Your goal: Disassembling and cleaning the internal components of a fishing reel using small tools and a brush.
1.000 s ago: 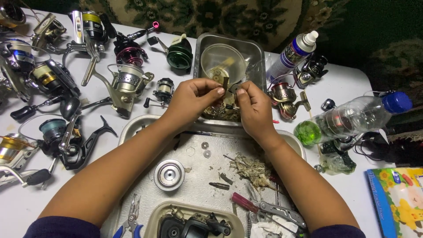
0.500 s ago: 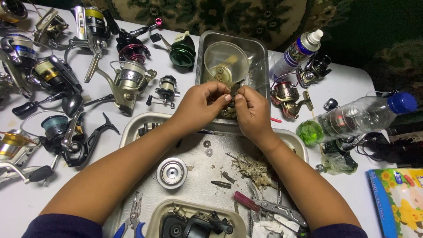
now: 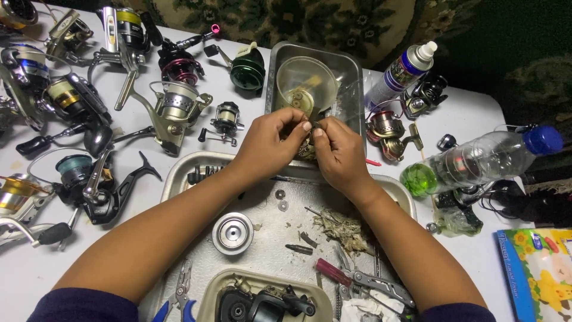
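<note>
Both hands — left (image 3: 274, 140), right (image 3: 336, 152) — still pinching one small part (image 3: 312, 125), now nearer the tray's (image 3: 351, 71) front edge; white table (image 3: 476, 119) cluttered with reels (image 3: 176, 107).

Dull scratched metal tray (image 3: 196, 170) at centre, shiny metal spool (image 3: 232, 232) at 7 o'clock, clear plastic bottle (image 3: 476, 158) at 3 o'clock, glossy green reel (image 3: 247, 68) at 11 o'clock

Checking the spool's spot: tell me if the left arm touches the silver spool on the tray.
Apart. The head view shows bare tray between the silver spool and the left forearm, which passes just above and left of it.
</note>
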